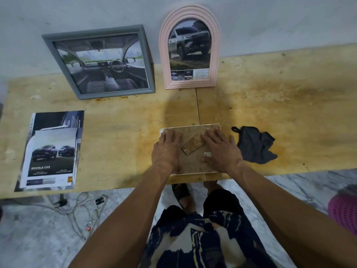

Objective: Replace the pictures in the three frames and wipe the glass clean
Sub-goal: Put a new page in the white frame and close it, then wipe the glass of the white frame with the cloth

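Note:
A small white frame point(190, 128) lies face down near the table's front edge, its brown backing board and folded stand upward. My left hand point(166, 149) presses flat on its left side and my right hand point(220, 149) presses flat on its right side, fingers straight. A grey frame point(96, 62) with a car-interior picture and a pink arched frame point(190, 49) with a pickup-truck picture lean against the wall at the back. A dark grey cloth point(255, 145) lies crumpled just right of my right hand.
A stack of car brochure pages point(52, 151) lies at the left front of the wooden table point(289, 105). Below the table edge are a power strip with cables point(88, 211) on the marble floor and a pink basket point(343, 211) at the right.

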The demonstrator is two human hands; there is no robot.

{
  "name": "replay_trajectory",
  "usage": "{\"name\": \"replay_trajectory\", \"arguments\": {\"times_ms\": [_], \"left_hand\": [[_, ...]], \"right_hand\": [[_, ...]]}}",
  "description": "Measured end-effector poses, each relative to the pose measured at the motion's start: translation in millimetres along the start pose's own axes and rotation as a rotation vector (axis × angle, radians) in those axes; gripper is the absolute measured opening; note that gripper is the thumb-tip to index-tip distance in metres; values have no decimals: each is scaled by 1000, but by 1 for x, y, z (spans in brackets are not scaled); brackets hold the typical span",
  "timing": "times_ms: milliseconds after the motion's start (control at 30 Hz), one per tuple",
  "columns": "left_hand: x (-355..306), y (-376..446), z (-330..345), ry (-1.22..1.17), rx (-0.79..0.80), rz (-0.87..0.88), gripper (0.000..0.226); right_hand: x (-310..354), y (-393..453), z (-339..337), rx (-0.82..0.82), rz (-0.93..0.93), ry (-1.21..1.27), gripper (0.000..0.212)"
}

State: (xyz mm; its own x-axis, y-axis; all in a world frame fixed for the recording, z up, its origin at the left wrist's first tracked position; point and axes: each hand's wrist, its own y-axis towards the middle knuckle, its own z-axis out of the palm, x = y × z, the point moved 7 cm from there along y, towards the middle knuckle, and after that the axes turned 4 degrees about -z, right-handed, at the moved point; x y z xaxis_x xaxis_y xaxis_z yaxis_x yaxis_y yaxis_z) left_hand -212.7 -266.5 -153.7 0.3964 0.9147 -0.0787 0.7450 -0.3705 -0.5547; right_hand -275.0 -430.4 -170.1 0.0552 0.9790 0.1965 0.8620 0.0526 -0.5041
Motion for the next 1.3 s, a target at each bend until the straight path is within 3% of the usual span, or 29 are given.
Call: {"name": "replay_trajectory", "arguments": {"times_ms": [167, 300, 500, 567, 700, 867, 1067, 1167, 1300], "left_hand": [[10, -4, 6, -99, -11, -17, 128], [16, -14, 9, -167, -42, -124, 125], [25, -14, 24, -611, -71, -228, 131], [33, -15, 31, -675, -131, -319, 117], [49, -16, 42, -814, -137, -577, 57], [52, -15, 33, -984, -73, -671, 27], [59, -18, 9, -1095, -48, -663, 21], [66, -19, -7, -1179, -17, -672, 19], [68, -22, -30, -1261, -12, -695, 40]], "right_hand": [[-1, 0, 3, -42, -27, 119, 83], [-4, -1, 6, -71, -32, 180, 84], [-3, -2, 8, -86, -59, 284, 84], [-4, -2, 10, -92, -63, 295, 84], [-3, -1, 12, -96, -60, 292, 84], [2, -6, 10, -97, -45, 351, 89], [11, -16, -2, -71, -31, 209, 94], [32, -30, -20, -204, -181, 164, 84], [42, -43, -28, -269, -324, 92, 69]]}}
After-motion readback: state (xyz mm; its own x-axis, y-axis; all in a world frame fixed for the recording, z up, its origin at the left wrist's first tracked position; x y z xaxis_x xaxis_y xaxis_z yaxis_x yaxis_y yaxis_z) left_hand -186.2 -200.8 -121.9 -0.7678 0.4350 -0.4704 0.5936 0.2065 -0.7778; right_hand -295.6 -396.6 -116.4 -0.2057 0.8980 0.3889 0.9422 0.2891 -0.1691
